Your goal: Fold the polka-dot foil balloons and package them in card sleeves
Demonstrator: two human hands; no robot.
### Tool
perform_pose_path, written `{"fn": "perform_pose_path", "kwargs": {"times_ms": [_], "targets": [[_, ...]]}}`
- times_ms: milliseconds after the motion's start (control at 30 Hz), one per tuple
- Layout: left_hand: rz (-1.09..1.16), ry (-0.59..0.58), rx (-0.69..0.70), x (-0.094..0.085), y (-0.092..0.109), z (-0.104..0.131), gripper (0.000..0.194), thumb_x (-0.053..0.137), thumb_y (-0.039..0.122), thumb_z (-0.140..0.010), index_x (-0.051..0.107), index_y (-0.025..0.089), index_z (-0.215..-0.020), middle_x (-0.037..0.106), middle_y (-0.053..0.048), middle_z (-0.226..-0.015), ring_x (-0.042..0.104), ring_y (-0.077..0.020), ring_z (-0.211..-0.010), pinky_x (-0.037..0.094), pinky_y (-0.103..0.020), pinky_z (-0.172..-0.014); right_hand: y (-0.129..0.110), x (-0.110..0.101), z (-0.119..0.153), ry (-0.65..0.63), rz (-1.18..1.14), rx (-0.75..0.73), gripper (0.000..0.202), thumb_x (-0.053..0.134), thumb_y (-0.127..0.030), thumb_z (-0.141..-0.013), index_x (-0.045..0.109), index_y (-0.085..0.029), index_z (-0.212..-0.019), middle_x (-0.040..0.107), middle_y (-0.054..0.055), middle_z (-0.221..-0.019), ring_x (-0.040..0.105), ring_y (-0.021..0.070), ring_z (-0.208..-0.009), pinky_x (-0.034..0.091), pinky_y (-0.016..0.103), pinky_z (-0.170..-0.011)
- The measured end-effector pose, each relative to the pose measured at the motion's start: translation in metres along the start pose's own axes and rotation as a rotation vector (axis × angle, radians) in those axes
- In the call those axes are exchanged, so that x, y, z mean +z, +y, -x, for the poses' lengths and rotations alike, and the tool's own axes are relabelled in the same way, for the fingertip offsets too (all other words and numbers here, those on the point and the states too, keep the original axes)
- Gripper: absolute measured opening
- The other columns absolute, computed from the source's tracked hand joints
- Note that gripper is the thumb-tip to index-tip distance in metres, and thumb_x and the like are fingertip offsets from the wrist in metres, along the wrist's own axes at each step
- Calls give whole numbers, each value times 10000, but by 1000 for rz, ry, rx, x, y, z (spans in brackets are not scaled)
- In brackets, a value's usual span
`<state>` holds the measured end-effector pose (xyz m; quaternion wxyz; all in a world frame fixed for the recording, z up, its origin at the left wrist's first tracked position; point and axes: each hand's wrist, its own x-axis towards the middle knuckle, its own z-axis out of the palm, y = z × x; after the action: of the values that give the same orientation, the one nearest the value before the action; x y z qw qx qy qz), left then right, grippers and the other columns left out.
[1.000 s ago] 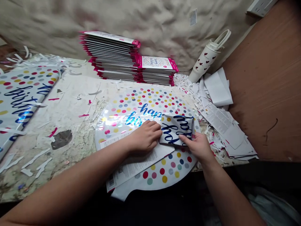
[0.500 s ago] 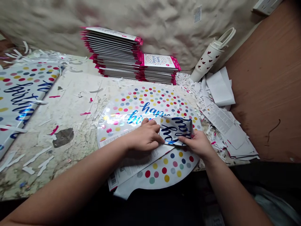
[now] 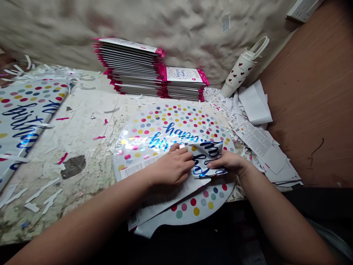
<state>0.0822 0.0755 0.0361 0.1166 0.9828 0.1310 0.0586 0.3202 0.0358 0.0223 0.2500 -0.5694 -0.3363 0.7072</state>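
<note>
My right hand [image 3: 231, 162] pinches the right end of a folded foil balloon [image 3: 204, 158], silvery white with dark blue lettering, thumb on top. At its left edge lies my left hand [image 3: 175, 165], fingers curled down and closed; what they grip is hidden. Under my left hand a white printed card packet [image 3: 165, 200] lies at a slant, with small text and a barcode at its lower corner. Beneath everything spreads a round flat foil balloon [image 3: 179, 112] with coloured dots and blue "happy birthday" script, its tail toward me.
Behind stand two stacks of pink-edged packets [image 3: 135, 73], the left one taller. A white tumbler with hearts [image 3: 238, 73] leans at the back right, near paper scraps and loose sheets [image 3: 253, 138]. More dotted foil balloons [image 3: 27, 110] lie at left among paper strips.
My left fingers have curled back from the folded foil balloon. That balloon has tilted, its near edge shifting slightly toward me, with my right hand still on it.
</note>
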Motion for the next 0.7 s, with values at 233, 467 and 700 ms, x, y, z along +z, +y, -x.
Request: {"fn": "perform_pose_path", "kwargs": {"times_ms": [233, 467, 700], "targets": [[19, 24, -26, 12, 0, 1, 166, 433, 240, -830, 578, 176, -880, 452, -119, -1244, 291, -334, -1248, 203, -535, -1020, 1, 2, -7, 209, 15, -166, 386, 792, -321, -565, 684, -143, -890, 717, 60, -884, 665, 185, -778, 508, 326, -787], [119, -52, -46, 3, 3, 0, 162, 411, 195, -839, 566, 170, -879, 526, -118, -1114, 506, -241, -1017, 289, -477, -991, 9, -3, -7, 170, 83, -69, 387, 806, -273, -538, 687, -131, -877, 719, 56, -847, 657, 181, -746, 516, 285, -716], [116, -37, 65, 5, 4, -1, 132, 436, 196, -819, 565, 172, -830, 579, -90, -930, 518, -230, -911, 325, -422, -939, 5, -2, 0, 120, 117, -2, 379, 822, -245, -495, 693, -122, -829, 714, 35, -770, 645, 164, -678, 514, 289, -695]]}}
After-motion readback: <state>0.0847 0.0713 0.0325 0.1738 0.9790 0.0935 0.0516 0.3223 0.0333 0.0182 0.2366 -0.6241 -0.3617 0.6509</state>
